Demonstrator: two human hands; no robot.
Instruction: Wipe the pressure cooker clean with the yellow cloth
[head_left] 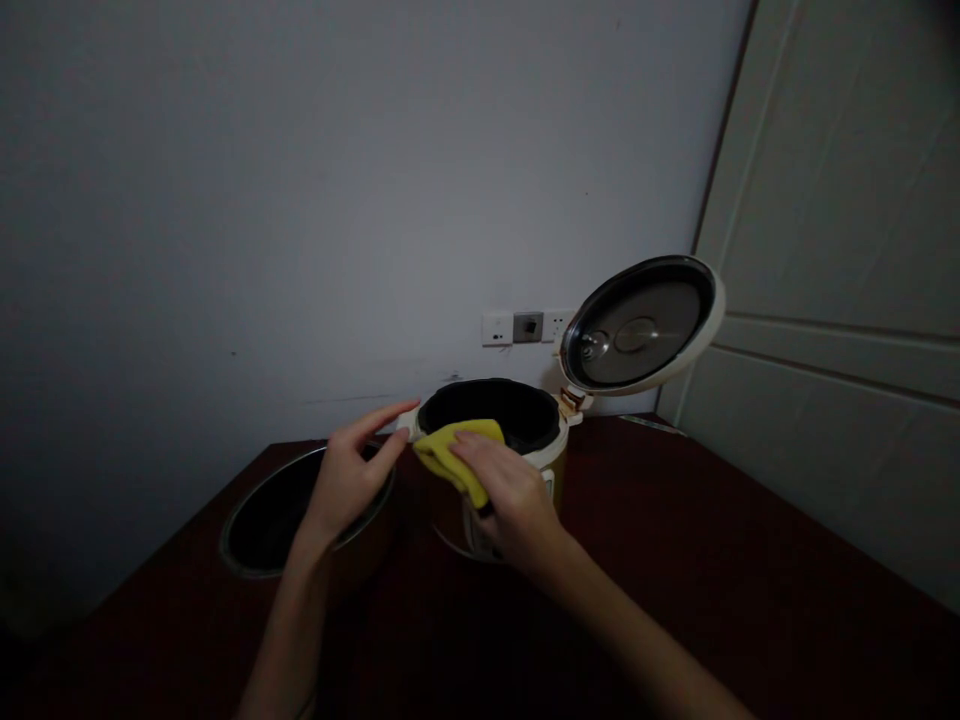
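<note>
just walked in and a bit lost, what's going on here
A person's right hand holds a folded yellow cloth at the near rim of a cooker, whose lid stands open to the right. The left hand is at the cooker's white side handle. A dark pot stands to the left on the table.

The one view looks out from the person's head, above the near side of the table point(675, 560), facing forward and down toward the wall point(300, 200). It is near enough that the left hand point(351, 482) and right hand point(517, 500) reach in from the bottom edge, with the cooker point(556, 453) just beyond.
</note>
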